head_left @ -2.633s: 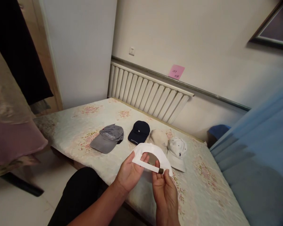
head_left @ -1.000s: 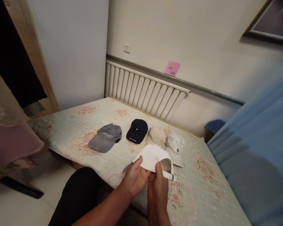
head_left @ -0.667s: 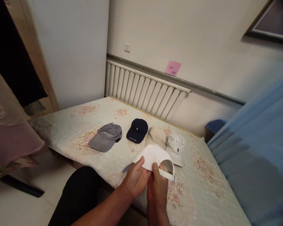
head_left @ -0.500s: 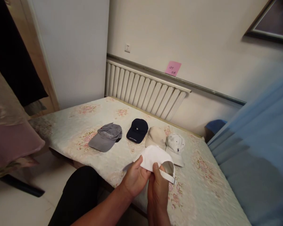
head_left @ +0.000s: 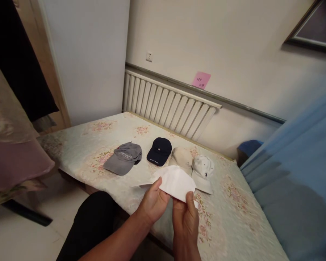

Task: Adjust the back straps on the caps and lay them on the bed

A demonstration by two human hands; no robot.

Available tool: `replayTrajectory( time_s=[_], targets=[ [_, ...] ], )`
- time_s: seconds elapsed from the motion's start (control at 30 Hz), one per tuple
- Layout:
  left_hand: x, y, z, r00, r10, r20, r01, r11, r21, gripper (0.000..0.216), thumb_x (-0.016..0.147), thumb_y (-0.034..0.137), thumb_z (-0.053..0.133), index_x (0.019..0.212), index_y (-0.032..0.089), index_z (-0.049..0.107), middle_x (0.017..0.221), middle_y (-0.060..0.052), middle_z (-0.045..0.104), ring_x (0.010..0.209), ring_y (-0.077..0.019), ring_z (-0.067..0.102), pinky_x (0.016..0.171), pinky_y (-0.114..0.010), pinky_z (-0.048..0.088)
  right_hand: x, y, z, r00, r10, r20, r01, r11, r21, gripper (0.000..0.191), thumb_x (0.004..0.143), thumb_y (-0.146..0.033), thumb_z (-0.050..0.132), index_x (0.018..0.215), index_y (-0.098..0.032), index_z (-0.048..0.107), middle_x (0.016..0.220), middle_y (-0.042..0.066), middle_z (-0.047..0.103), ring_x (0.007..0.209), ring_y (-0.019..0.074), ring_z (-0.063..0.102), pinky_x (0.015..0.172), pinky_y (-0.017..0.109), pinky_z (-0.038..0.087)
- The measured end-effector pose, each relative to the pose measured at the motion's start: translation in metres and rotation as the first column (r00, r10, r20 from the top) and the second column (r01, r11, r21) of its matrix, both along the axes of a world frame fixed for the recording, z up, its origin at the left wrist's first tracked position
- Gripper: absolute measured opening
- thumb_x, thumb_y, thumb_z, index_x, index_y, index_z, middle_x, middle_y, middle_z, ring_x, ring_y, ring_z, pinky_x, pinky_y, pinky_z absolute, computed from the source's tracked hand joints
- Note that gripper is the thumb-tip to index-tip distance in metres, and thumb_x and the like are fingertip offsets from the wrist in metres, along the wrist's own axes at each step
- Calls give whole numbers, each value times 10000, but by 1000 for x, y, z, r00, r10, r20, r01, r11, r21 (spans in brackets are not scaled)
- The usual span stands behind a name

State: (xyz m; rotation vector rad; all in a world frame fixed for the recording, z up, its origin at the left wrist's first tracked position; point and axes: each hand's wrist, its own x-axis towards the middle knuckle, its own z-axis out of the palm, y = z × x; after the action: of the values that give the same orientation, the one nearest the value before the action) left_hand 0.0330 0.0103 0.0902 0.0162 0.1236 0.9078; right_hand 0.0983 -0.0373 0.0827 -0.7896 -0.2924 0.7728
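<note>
Both my hands hold a white cap (head_left: 174,182) just above the near edge of the bed. My left hand (head_left: 153,203) grips its left side with the thumb on top, and the brim sticks out to the left. My right hand (head_left: 185,216) pinches the cap's lower right edge. The cap's crown faces up and its back opening is hidden. Beyond it on the bed lie a grey cap (head_left: 123,158), a navy cap (head_left: 159,151), a beige cap (head_left: 181,157) and a white cap with small dark marks (head_left: 203,173).
The bed (head_left: 92,152) has a pale floral cover. A white radiator (head_left: 168,107) runs along the far wall under a pink note (head_left: 201,80). A blue curtain (head_left: 296,174) hangs at the right. Pink bedding (head_left: 13,163) is at the left, and my dark-trousered knee (head_left: 92,221) is below.
The white cap has been turned over in my hands: its back opening and strap, seen before, now face away and the smooth crown shows. The brim now juts left.
</note>
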Motion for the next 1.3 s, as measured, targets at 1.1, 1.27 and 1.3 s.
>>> replayTrajectory(
  time_s=[1.1, 1.27, 1.3],
  targets=[
    [0, -12, -8, 998, -54, -15, 55, 997, 49, 454, 887, 173, 473, 1332, 87, 453, 1164, -124, 654, 1158, -233, 560, 1086, -376, 326, -8, 2, -18, 981, 88, -174, -92, 996, -12, 567, 828, -365, 588, 1337, -167, 434, 1227, 74, 624, 1109, 193, 592, 1066, 401, 370],
    [-13, -1, -4, 998, -7, 69, 3, 998, 65, 434, 896, 258, 471, 1301, 104, 497, 1217, -129, 621, 1203, -261, 520, 1097, -440, 292, 3, 2, -7, 968, 171, -183, -154, 983, 105, 495, 858, -319, 540, 1332, -220, 439, 1260, 50, 607, 1167, 185, 553, 1063, 425, 369],
    [-16, 1, -5, 996, -5, 90, -1, 998, 68, 427, 899, 284, 466, 1285, 108, 516, 1217, -128, 622, 1206, -264, 517, 1100, -447, 281, 5, 1, -5, 966, 177, -187, -155, 980, 127, 485, 859, -301, 538, 1331, -237, 441, 1274, 40, 598, 1174, 179, 547, 1064, 421, 368]
  ],
)
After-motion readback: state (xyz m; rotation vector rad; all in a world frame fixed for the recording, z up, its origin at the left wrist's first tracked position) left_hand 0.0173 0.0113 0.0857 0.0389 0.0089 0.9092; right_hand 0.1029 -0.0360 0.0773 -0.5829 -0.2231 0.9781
